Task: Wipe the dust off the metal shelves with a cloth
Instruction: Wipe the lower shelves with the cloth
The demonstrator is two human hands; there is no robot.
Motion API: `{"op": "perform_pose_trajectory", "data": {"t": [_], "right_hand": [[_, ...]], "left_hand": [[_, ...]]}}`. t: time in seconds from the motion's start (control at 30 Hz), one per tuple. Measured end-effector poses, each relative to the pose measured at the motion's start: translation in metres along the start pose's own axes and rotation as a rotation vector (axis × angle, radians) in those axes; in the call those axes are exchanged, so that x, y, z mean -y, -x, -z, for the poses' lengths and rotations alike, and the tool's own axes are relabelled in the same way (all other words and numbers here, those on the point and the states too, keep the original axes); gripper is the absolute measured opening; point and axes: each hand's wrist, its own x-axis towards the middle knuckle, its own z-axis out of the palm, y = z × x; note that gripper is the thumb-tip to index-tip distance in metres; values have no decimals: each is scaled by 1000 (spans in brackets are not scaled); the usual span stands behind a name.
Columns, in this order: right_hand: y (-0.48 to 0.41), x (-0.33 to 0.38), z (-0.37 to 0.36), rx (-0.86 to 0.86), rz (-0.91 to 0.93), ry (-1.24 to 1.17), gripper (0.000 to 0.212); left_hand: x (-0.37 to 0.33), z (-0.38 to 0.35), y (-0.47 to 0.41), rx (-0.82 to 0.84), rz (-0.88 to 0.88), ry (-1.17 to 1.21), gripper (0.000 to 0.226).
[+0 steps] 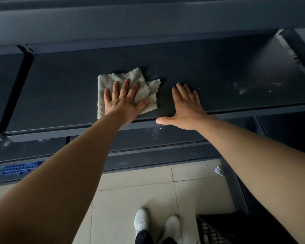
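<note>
A beige ribbed cloth (113, 80) lies folded on the dark metal shelf (218, 71). My left hand (123, 101) presses flat on the cloth with straight, spread fingers. My right hand (185, 108) rests flat on the bare shelf just right of the cloth, its thumb stretched along the front edge. White dust specks (241, 88) dot the shelf to the right of my hands and near the cloth's top right corner.
A dark upright post (16, 90) crosses the shelf at the left. Lower shelves (157, 136) with dust sit below. A blue perforated crate (19, 169) shows at lower left, a black crate (218, 229) at lower right. Tiled floor, a paper scrap (218, 170) and my white shoes (157, 224) are below.
</note>
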Motion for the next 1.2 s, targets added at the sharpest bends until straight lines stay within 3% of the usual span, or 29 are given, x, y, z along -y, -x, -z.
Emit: {"op": "perform_pose_trajectory", "data": {"t": [0.37,0.57,0.7,1.0,1.2], "right_hand": [[-19,26,1,-41,23,-104,113],[-22,27,8,12,-6,-141,119],[-23,27,8,19,-7,-163,120],[-25,21,2,-41,10,-231,123],[-23,22,-3,-161,-56,-302,138]], "left_hand": [[17,3,-7,-75,-110,63,59],[59,11,-8,-14,120,22,76],[54,17,-24,18,149,6,80],[-1,15,-68,-26,-96,-20,66],[-52,6,-65,-9,-304,-22,57]]}}
